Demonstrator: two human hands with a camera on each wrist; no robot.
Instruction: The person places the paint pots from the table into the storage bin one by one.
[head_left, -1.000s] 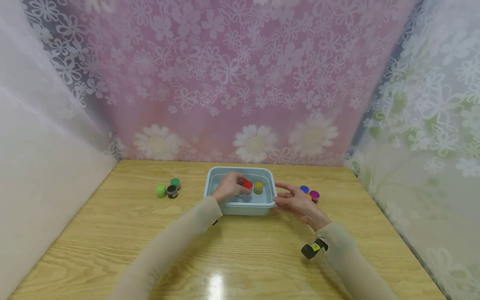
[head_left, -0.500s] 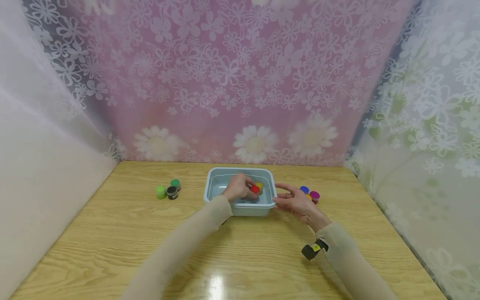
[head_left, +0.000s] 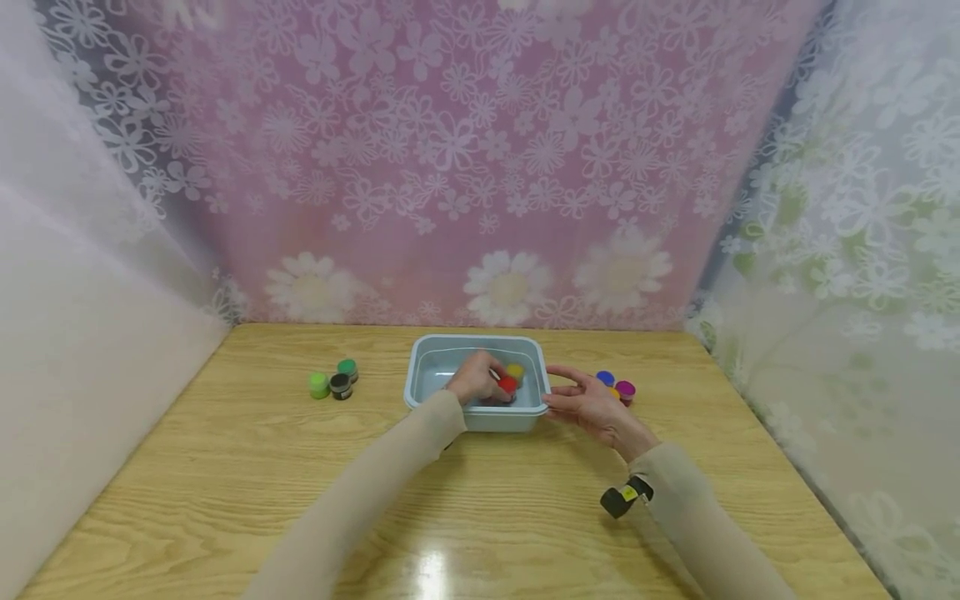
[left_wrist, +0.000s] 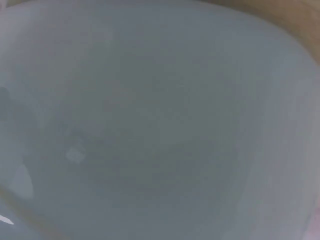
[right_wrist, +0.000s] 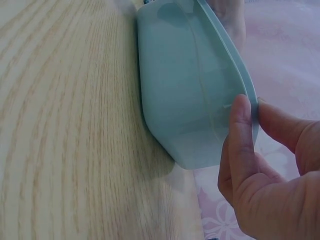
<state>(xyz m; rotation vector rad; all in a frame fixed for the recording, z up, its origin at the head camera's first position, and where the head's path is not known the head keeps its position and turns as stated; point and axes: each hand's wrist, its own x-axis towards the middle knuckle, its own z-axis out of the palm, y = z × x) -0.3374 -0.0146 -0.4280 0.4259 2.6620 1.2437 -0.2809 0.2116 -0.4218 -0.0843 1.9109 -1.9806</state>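
Inside the light blue plastic tub (head_left: pixel 480 411), my left hand (head_left: pixel 476 377) holds a small jar with a red lid (head_left: pixel 508 384) near the tub's right end. Just behind it stands a jar with a yellow lid (head_left: pixel 515 371). My right hand (head_left: pixel 596 410) is at the tub's right side. In the right wrist view, the thumb and fingers of that hand (right_wrist: pixel 275 185) pinch the tub's rim from both sides. The tub's pale wall (left_wrist: pixel 165 110) fills the left wrist view, where neither the left hand nor the jar shows.
Left of the tub stand jars with light green (head_left: pixel 318 385), dark green (head_left: pixel 347 368) and black (head_left: pixel 341 386) lids. Behind the right hand are jars with blue (head_left: pixel 605 378), purple (head_left: pixel 626 392) and orange lids, the orange mostly hidden. A flowered pink curtain (head_left: pixel 420 208) hangs behind the wooden table (head_left: pixel 480 508).
My left hand has moved right with the red-lidded jar, first in front of the yellow-lidded one, then slightly lower and toward me. The right hand has stayed on the tub's rim.
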